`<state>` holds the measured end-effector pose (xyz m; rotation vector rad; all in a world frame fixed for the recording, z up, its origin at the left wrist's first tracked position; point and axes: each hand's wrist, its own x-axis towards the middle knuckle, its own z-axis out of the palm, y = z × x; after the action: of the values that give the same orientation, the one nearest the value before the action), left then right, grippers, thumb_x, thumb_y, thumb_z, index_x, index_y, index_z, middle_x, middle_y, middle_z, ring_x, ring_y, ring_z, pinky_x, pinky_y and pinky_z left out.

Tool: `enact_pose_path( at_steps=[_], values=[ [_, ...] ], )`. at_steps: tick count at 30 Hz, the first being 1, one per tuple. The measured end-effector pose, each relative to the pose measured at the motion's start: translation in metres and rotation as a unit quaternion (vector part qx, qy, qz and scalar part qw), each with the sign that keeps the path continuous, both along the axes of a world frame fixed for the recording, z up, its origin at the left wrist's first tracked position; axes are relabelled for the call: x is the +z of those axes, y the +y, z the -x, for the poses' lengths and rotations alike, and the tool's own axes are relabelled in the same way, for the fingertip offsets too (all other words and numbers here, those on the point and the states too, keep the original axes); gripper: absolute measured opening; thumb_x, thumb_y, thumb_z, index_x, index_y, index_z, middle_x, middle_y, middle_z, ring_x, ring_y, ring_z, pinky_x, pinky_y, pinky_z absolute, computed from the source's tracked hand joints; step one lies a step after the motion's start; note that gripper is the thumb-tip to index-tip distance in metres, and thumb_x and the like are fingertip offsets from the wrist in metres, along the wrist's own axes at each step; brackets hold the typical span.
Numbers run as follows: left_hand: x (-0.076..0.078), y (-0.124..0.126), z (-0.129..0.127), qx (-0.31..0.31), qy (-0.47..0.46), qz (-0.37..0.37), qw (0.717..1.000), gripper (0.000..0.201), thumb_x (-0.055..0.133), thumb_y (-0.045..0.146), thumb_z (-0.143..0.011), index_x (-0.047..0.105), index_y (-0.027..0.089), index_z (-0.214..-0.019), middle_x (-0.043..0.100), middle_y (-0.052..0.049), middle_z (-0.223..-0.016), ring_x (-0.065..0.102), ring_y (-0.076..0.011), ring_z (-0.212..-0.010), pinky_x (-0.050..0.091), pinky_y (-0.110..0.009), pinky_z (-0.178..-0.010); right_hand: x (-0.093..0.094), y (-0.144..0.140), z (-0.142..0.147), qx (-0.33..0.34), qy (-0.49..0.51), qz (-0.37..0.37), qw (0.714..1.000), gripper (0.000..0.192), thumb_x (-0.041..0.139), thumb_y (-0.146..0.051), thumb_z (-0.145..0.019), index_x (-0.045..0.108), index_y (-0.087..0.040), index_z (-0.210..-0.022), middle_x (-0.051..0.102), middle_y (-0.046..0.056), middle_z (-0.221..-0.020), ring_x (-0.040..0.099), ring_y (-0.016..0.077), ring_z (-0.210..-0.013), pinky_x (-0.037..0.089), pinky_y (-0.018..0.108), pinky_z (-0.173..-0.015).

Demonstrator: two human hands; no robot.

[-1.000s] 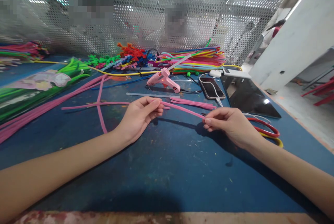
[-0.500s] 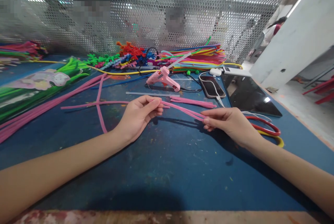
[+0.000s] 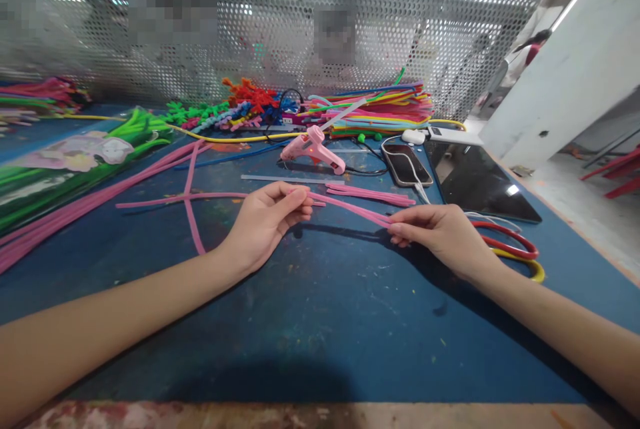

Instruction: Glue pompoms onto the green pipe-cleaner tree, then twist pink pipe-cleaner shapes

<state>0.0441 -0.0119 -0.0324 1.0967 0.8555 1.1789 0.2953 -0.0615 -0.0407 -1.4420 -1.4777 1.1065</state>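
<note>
A pink pipe cleaner (image 3: pixel 353 206), seemingly doubled over, stretches between my two hands just above the blue table. My left hand (image 3: pixel 273 219) pinches one end between thumb and fingers. The other end is gripped by the closed fingertips of my right hand (image 3: pixel 435 232). Behind it lies a small bundle of short pink pipe cleaners (image 3: pixel 370 195). Crossed pink pipe cleaners (image 3: pixel 187 198) rest to the left, partly hidden by my left hand and forearm. Beyond my hands a pink glue gun (image 3: pixel 313 149) stands on the table, a glue stick (image 3: pixel 285 180) in front of it.
Long pink pipe cleaners (image 3: pixel 115 184) and a bag of green ones (image 3: pixel 85 156) lie at left. A colourful pile (image 3: pixel 375 109) is at the back. A phone (image 3: pixel 407 166), tablet (image 3: pixel 480 176) and red-handled tool (image 3: pixel 513 237) lie at right. Perforated metal panel (image 3: pixel 280 36) stands behind.
My right hand has shifted very slightly, and the two strands of the held pipe cleaner lie closer together near it. My left hand keeps its place.
</note>
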Motion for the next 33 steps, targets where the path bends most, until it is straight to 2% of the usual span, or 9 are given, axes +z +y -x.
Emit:
enact_pose_path(
  at_steps=[8,16,20,22,25,27,29,31,33],
  values=[
    [0.000,0.000,0.001,0.004,-0.005,0.001,1.000,0.016,0.077,0.027,-0.065,0.066,0.016,-0.066,0.064,0.001,-0.064,0.057,-0.0075,-0.059,0.050,-0.017,-0.060,-0.001,-0.002,-0.001,-0.012,-0.015,-0.031,0.999,0.026,0.068,-0.040,-0.071,0.073,-0.016,-0.080,0.072,0.006,-0.070,0.068,0.0172,-0.063,0.057,0.028,-0.063],
    [0.001,-0.001,-0.001,0.012,0.000,-0.006,1.000,0.017,0.077,0.028,-0.065,0.065,0.016,-0.068,0.063,0.001,-0.064,0.056,-0.0081,-0.059,0.049,-0.018,-0.060,0.004,-0.009,-0.001,0.010,-0.157,-0.161,0.974,0.021,0.055,-0.037,-0.084,0.069,-0.022,-0.081,0.071,0.001,-0.070,0.068,0.0166,-0.066,0.054,0.027,-0.063],
    [0.004,0.001,0.003,0.018,0.135,-0.078,0.988,0.017,0.071,0.031,-0.070,0.064,0.016,-0.072,0.063,-0.001,-0.067,0.058,-0.0124,-0.062,0.049,-0.024,-0.063,0.006,-0.005,-0.007,-0.052,-0.224,-0.247,0.941,0.020,0.054,-0.038,-0.085,0.069,-0.024,-0.082,0.070,0.002,-0.071,0.066,0.0174,-0.065,0.051,0.028,-0.062],
    [0.005,0.006,0.009,0.031,0.252,-0.169,0.952,0.020,0.069,0.029,-0.072,0.064,0.018,-0.087,0.064,-0.003,-0.078,0.059,-0.0154,-0.071,0.048,-0.026,-0.068,0.005,0.000,-0.014,-0.103,-0.234,-0.269,0.929,0.021,0.055,-0.038,-0.084,0.069,-0.023,-0.084,0.070,0.002,-0.073,0.065,0.0182,-0.066,0.050,0.030,-0.063],
    [0.004,0.020,0.022,0.038,0.417,-0.322,0.849,0.028,0.065,0.026,-0.074,0.062,0.021,-0.102,0.062,-0.006,-0.096,0.057,-0.0207,-0.087,0.044,-0.032,-0.082,0.001,0.010,-0.026,-0.123,-0.291,-0.257,0.914,0.019,0.056,-0.036,-0.083,0.070,-0.023,-0.084,0.071,0.004,-0.076,0.064,0.0199,-0.067,0.049,0.032,-0.064],
    [0.003,0.030,0.030,0.009,0.520,-0.387,0.761,0.017,0.058,0.025,-0.079,0.065,0.020,-0.093,0.061,-0.008,-0.097,0.054,-0.0249,-0.091,0.039,-0.038,-0.088,-0.002,0.017,-0.033,-0.098,-0.351,-0.234,0.901,0.017,0.057,-0.032,-0.081,0.070,-0.022,-0.085,0.071,0.004,-0.081,0.064,0.0222,-0.071,0.048,0.035,-0.067],
    [0.001,0.038,0.033,-0.018,0.590,-0.410,0.696,0.015,0.052,0.026,-0.082,0.066,0.020,-0.081,0.060,-0.010,-0.090,0.052,-0.0277,-0.089,0.037,-0.041,-0.087,-0.005,0.021,-0.036,-0.079,-0.390,-0.236,0.886,0.019,0.057,-0.029,-0.080,0.069,-0.022,-0.093,0.071,0.005,-0.088,0.064,0.0245,-0.079,0.048,0.038,-0.071],
    [0.001,0.039,0.032,-0.025,0.616,-0.407,0.674,0.018,0.050,0.026,-0.082,0.064,0.019,-0.074,0.058,-0.010,-0.079,0.051,-0.0273,-0.081,0.037,-0.040,-0.082,-0.005,0.021,-0.035,-0.079,-0.394,-0.272,0.874,0.024,0.056,-0.026,-0.079,0.067,-0.020,-0.101,0.070,0.006,-0.093,0.062,0.0249,-0.086,0.048,0.038,-0.074],
    [0.003,0.034,0.028,-0.018,0.603,-0.397,0.691,0.018,0.050,0.027,-0.082,0.062,0.020,-0.071,0.056,-0.008,-0.073,0.051,-0.0255,-0.075,0.037,-0.037,-0.077,-0.002,0.017,-0.030,-0.074,-0.375,-0.313,0.869,0.024,0.054,-0.024,-0.081,0.065,-0.020,-0.102,0.068,0.007,-0.093,0.061,0.0237,-0.087,0.048,0.037,-0.076]
  ],
)
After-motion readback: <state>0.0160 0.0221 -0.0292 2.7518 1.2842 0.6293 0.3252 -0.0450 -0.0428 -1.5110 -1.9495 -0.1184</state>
